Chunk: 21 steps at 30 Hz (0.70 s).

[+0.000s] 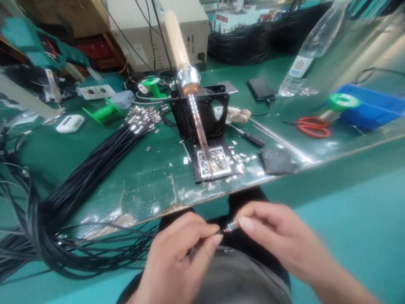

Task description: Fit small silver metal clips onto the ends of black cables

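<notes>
Over my lap, in front of the table edge, my left hand (186, 249) pinches a thin black cable (220, 232) near its end. My right hand (268, 234) grips the small metal connector (232, 226) at that cable end between thumb and finger. A bit of red shows where cable and connector meet; finer detail is blurred. Above, on the table, a soldering iron (198, 122) with a wooden handle points tip down at a small tray (202, 171) of metal pieces. Behind it stands a black fan frame (202, 114).
A thick bundle of black cables (91, 164) with metal ends lies left, its strands hanging over the edge. Loose metal pieces (242, 158) are scattered beside the tray. Farther right are a dark block (276, 161), orange-handled scissors (313, 126), a blue bin (373, 105) and a plastic bottle (311, 50).
</notes>
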{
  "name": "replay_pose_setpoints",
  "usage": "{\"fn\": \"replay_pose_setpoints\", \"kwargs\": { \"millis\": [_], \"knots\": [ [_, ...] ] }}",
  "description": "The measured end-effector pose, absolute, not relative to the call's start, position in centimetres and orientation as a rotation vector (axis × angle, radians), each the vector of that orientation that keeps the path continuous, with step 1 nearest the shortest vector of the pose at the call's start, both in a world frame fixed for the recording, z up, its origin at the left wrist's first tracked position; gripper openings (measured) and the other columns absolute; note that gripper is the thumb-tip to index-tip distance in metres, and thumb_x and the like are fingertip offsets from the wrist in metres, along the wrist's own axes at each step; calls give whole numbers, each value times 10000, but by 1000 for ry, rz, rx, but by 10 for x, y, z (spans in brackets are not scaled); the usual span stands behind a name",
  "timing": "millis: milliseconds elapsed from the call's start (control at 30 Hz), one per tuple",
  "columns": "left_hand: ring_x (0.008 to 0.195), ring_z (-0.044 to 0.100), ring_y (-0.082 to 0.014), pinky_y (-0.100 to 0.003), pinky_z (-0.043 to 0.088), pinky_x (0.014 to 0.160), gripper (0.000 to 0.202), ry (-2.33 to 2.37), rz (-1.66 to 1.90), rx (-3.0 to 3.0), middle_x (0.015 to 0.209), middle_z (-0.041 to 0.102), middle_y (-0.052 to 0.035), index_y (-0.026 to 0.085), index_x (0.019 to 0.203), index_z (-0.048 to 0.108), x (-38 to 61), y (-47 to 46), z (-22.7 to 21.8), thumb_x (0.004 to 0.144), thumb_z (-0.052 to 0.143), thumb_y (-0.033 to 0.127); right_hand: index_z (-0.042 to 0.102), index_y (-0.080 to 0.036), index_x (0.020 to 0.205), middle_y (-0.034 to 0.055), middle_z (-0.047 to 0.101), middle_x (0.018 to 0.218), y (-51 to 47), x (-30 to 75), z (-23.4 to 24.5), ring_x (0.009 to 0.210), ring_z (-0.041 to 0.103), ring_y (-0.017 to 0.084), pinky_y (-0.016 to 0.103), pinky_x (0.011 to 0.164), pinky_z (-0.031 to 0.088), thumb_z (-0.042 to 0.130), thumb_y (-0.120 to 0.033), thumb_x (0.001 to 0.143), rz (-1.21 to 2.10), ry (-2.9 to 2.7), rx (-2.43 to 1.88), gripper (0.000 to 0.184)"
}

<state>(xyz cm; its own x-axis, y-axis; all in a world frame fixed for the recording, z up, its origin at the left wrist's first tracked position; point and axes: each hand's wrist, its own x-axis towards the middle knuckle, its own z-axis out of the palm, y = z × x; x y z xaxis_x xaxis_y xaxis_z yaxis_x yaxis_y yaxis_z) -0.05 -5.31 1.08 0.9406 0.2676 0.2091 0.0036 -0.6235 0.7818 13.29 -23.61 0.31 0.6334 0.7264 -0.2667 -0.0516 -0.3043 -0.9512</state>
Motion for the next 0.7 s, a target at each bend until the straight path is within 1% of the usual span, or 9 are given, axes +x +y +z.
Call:
{"fn": "replay_pose_setpoints", "kwargs": {
  "millis": [133,300,367,433,533,700],
  "knots": [
    [681,712,-114,-169,550,629,106,234,413,2203,798,746,-2,200,883,807,1,-55,12,918,750,117,774,-217,835,24,711,765,-230,121,-2,642,539,139,244,567,427,660,-500,983,813,-504,-1685,339],
    [691,711,-113,-163,551,640,106,280,398,2179,803,754,3,215,882,816,-1,-57,12,907,764,126,749,-218,820,-25,593,652,-230,116,-5,574,455,115,228,529,385,660,-445,993,736,-520,-1703,299],
    [730,728,-120,-167,559,669,109,309,365,2147,835,771,6,229,900,822,-1,-57,13,916,761,140,738,-217,812,-41,536,618,-230,114,-4,558,431,111,222,509,362,656,-436,997,701,-532,-1714,298],
    [751,737,-127,-178,560,678,109,350,307,2109,866,786,14,250,920,828,0,-57,14,925,758,167,731,-217,807,-49,509,603,-230,113,-3,544,418,108,216,492,352,649,-430,1002,674,-544,-1721,300],
    [720,721,-134,-204,547,652,94,422,199,2061,863,792,31,280,929,832,4,-56,20,926,762,217,733,-223,804,-46,535,608,-228,112,-2,538,437,107,206,485,369,648,-414,1002,637,-549,-1731,287],
    [798,740,-164,-230,561,739,103,495,99,1940,852,799,29,275,874,817,12,-55,29,939,737,267,734,-227,792,-35,566,596,-227,109,-5,529,459,114,211,479,376,651,-437,993,597,-516,-1744,302]
  ]
}}
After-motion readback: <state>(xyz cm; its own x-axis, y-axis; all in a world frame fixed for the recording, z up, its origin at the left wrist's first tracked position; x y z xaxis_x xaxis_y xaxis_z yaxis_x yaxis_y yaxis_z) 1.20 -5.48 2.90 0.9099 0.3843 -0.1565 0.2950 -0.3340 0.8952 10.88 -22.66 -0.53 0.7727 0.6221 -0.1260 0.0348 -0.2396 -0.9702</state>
